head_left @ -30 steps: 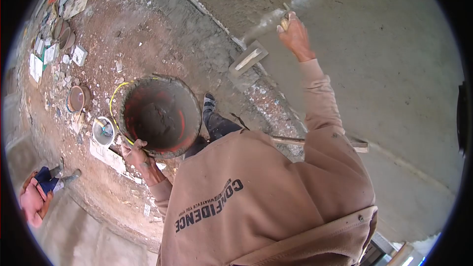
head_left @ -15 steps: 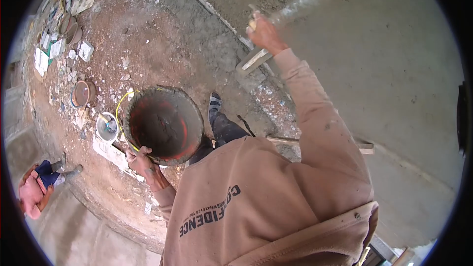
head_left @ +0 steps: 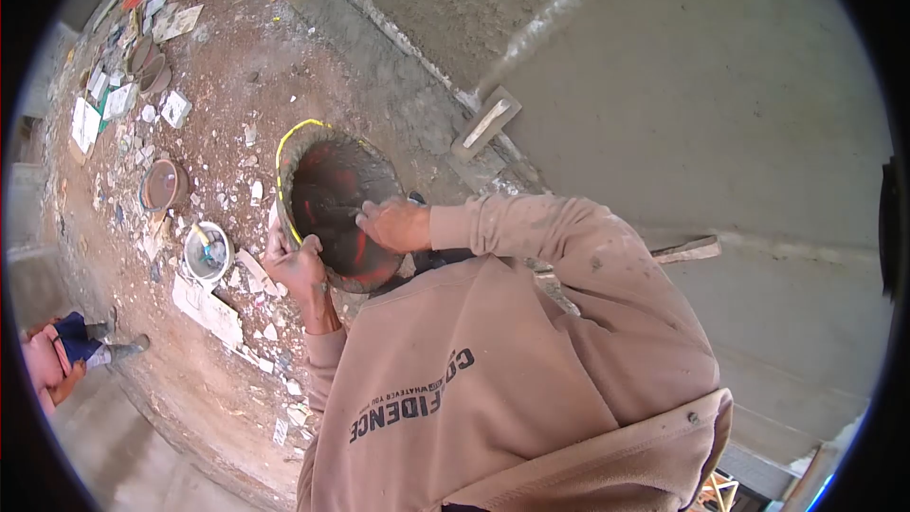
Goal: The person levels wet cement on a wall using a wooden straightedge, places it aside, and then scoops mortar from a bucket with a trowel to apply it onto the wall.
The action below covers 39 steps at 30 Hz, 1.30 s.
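A rubber bucket with grey mortar inside and a yellow line along its rim is tilted in front of my body. My left hand is closed on the near left part of the rim. My right hand reaches over the mortar, fingers closed around what looks like a trowel, whose blade is hard to make out against the dark mortar. A plastering float with a pale handle rests at the edge of the grey cement surface, away from both hands.
Beside the bucket stands a white pail with a tool in it. A brown tub, broken tiles and rubble cover the ground at left. Another person is at lower left. A wooden strip lies at right.
My right hand has come down from the cement surface into the bucket. The bucket has shifted right and tilted more, with my left hand still on its rim. The float stays at the edge.
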Each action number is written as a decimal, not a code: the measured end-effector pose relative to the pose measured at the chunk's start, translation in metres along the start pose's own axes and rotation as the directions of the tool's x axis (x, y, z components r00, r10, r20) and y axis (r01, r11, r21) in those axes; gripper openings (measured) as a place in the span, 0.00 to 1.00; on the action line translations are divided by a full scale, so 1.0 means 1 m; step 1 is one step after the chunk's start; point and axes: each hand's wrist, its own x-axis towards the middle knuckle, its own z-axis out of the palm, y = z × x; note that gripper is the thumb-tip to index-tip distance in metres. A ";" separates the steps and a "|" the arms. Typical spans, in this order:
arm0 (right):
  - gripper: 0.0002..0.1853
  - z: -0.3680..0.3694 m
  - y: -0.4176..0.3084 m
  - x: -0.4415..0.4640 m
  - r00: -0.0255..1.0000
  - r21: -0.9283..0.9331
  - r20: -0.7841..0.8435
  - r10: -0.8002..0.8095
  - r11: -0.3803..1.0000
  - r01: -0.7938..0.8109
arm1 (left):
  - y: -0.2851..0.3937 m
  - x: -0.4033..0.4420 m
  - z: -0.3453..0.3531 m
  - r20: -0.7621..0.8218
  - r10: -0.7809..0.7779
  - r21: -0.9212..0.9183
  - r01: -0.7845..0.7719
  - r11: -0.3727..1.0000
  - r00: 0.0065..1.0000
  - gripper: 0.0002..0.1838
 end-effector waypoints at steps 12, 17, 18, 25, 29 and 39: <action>0.25 -0.054 -0.033 -0.005 0.921 0.295 0.336 0.198 0.906 -0.303 | 0.044 -0.017 -0.006 0.320 0.241 -0.034 -0.243 0.969 0.916 0.17; 0.24 -0.035 -0.025 -0.021 0.973 0.612 0.134 0.185 0.757 -0.229 | 0.021 0.015 -0.015 0.256 0.180 0.031 -0.194 0.981 0.950 0.12; 0.24 -0.044 -0.017 -0.019 0.972 0.591 0.159 0.173 0.772 -0.235 | 0.014 0.026 -0.019 0.220 0.133 0.019 -0.140 0.990 0.966 0.12; 0.25 -0.130 0.057 0.006 0.984 0.478 -0.018 0.176 0.866 -0.146 | -0.001 0.088 -0.006 0.022 -0.191 -0.314 0.188 0.931 0.981 0.17; 0.33 -0.202 0.102 0.020 0.993 0.473 -0.047 0.105 0.878 -0.070 | 0.000 0.101 0.004 -0.135 -0.174 -0.172 0.150 0.974 0.975 0.17; 0.20 -0.185 0.391 0.033 0.875 0.893 0.449 0.178 -0.109 -0.436 | -0.035 0.110 0.007 -0.223 -0.185 -0.063 0.175 0.982 0.957 0.19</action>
